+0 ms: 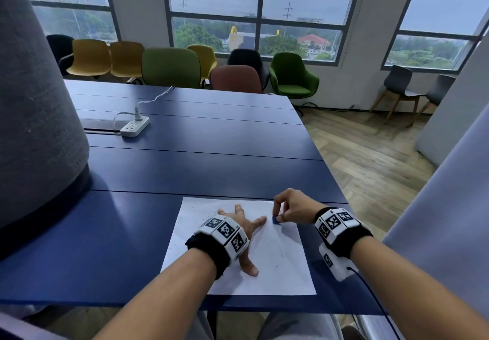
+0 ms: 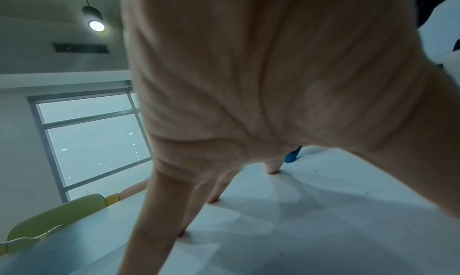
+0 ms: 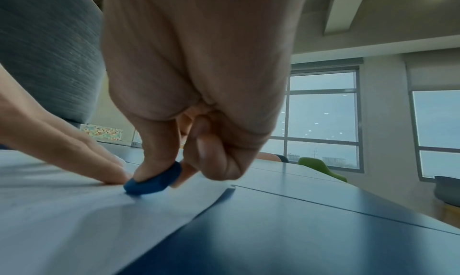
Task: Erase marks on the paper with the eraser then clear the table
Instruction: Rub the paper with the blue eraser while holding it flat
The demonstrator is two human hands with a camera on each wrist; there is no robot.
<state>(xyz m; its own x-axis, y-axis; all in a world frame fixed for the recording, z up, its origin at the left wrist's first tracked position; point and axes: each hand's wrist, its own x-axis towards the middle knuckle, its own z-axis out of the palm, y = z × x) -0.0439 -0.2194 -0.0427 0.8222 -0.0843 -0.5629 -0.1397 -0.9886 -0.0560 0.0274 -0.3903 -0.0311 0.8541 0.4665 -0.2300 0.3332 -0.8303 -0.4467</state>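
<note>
A white sheet of paper [image 1: 277, 265] lies near the front edge of the blue table [image 1: 201, 149], with faint pencil marks and dark eraser crumbs on it. My left hand [image 1: 244, 223] lies spread flat on the sheet, fingers straight, holding it down. My right hand [image 1: 280, 215] pinches a small blue eraser [image 1: 276, 220] between thumb and fingers and presses its lower edge onto the paper just right of the left index fingertip. The right wrist view shows the eraser [image 3: 154, 181] touching the paper [image 3: 74, 220]. From the left wrist, the eraser [image 2: 291, 157] peeks out beyond the spread fingers [image 2: 199, 190].
A white power strip [image 1: 134, 126] with a plugged cable lies at the table's far left. A large grey felt-covered shape [image 1: 34, 117] stands on the left. Coloured chairs [image 1: 172, 67] line the far side. The table's right edge drops to wooden floor [image 1: 375, 159].
</note>
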